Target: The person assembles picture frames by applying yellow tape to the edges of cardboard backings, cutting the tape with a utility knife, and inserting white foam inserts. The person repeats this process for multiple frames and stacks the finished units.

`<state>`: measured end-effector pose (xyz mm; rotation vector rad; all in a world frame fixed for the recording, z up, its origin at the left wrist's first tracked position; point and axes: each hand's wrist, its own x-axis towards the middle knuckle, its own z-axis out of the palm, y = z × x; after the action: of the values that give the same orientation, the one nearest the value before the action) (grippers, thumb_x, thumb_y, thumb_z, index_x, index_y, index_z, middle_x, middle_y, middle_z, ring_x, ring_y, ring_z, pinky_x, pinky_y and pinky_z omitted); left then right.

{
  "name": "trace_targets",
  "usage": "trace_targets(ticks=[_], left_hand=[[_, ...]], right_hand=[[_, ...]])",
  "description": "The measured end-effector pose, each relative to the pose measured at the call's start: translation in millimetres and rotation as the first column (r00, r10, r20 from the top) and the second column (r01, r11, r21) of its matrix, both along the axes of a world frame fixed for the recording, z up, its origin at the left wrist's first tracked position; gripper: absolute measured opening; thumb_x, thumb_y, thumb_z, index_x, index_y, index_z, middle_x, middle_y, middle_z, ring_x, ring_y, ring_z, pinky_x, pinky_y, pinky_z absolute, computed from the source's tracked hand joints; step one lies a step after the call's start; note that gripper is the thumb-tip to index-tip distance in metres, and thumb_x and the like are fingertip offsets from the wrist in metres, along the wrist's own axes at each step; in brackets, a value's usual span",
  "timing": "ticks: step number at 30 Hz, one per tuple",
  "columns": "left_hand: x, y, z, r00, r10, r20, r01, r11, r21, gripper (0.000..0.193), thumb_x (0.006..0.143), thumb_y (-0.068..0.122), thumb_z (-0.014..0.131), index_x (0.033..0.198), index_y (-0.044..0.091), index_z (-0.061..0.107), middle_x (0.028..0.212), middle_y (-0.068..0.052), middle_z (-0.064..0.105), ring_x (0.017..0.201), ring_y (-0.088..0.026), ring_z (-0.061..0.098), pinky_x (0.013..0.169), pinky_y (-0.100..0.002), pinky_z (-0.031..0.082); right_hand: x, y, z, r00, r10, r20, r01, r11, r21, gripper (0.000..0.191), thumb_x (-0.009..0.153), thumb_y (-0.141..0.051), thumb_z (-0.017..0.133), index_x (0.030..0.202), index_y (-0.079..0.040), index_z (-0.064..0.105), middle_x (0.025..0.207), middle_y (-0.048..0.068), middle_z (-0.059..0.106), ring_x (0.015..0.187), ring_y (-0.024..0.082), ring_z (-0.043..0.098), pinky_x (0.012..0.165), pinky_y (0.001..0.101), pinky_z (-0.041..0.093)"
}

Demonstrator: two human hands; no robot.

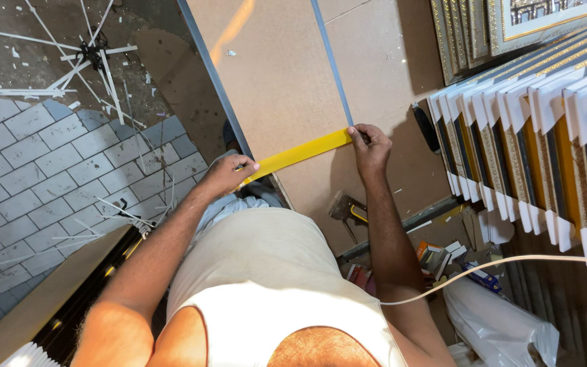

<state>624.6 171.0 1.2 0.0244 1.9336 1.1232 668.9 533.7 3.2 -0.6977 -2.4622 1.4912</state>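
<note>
A yellow measuring tape [299, 153] is stretched across a brown board [273, 75] that lies on the workbench. My left hand [229, 173] pinches the tape's near end at the board's left edge, by a grey metal strip [213, 78]. My right hand [369, 148] presses the tape's other end down at the foot of a second grey metal strip [331, 61] that runs up the board.
A row of white and gold picture frames [538, 136] leans at the right. A staple gun [348, 211] lies on the board below my right hand. Small boxes [443, 258] and a white cable [511, 261] sit lower right. Thin offcuts [90, 68] litter the paved floor [49, 170].
</note>
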Motion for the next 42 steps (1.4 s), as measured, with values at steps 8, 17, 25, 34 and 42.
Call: trace_targets(ticks=[8, 17, 25, 34, 42], left_hand=[[-3, 3, 14, 0.997, -0.040, -0.072, 0.036, 0.998, -0.056, 0.035, 0.097, 0.041, 0.064, 0.103, 0.009, 0.076, 0.077, -0.007, 0.068, 0.055, -0.014, 0.065, 0.055, -0.032, 0.054], [-6, 2, 16, 0.989, -0.065, -0.131, 0.056, 0.996, -0.074, 0.034, 0.096, 0.041, 0.064, 0.100, 0.009, 0.076, 0.067, -0.005, 0.068, 0.052, -0.014, 0.065, 0.057, -0.033, 0.054], [-6, 3, 17, 0.986, -0.059, -0.154, 0.049, 0.997, -0.067, 0.034, 0.096, 0.041, 0.065, 0.094, 0.009, 0.075, 0.066, -0.006, 0.068, 0.051, -0.014, 0.065, 0.055, -0.033, 0.053], [-6, -3, 12, 0.989, -0.045, -0.137, 0.039, 0.998, -0.046, 0.032, 0.096, 0.039, 0.067, 0.098, 0.009, 0.076, 0.075, -0.008, 0.072, 0.051, -0.015, 0.066, 0.054, -0.032, 0.053], [-1, -3, 6, 0.987, -0.030, -0.157, 0.026, 0.999, -0.028, 0.030, 0.094, 0.039, 0.069, 0.098, 0.009, 0.076, 0.071, -0.009, 0.072, 0.054, -0.016, 0.067, 0.055, -0.034, 0.053]], right_hand=[[-3, 0, -3, 1.000, 0.014, 0.018, -0.015, 0.999, 0.034, 0.016, 0.093, -0.014, 0.082, 0.097, 0.001, 0.077, 0.078, 0.002, 0.072, 0.068, 0.005, 0.060, 0.064, 0.0219, 0.052], [-5, -9, -1, 1.000, -0.026, 0.014, 0.023, 0.990, 0.136, 0.021, 0.092, -0.015, 0.082, 0.101, 0.001, 0.073, 0.083, 0.005, 0.074, 0.072, 0.010, 0.068, 0.065, 0.0251, 0.057], [7, -83, 27, 0.873, 0.456, 0.173, -0.434, 0.562, 0.704, 0.039, 0.103, -0.019, 0.073, 0.136, -0.006, 0.058, 0.133, 0.011, 0.064, 0.124, 0.026, 0.059, 0.106, 0.0450, 0.046], [21, -62, 30, 0.702, 0.702, 0.121, -0.614, 0.511, 0.602, 0.087, 0.092, -0.041, 0.073, 0.155, 0.005, 0.034, 0.161, 0.025, 0.037, 0.153, 0.039, 0.032, 0.126, 0.0512, 0.027], [13, 61, 48, 0.904, -0.257, 0.343, -0.028, 0.763, 0.646, 0.077, 0.099, -0.039, 0.071, 0.154, 0.004, 0.038, 0.132, 0.030, 0.058, 0.118, 0.049, 0.055, 0.098, 0.0556, 0.044]])
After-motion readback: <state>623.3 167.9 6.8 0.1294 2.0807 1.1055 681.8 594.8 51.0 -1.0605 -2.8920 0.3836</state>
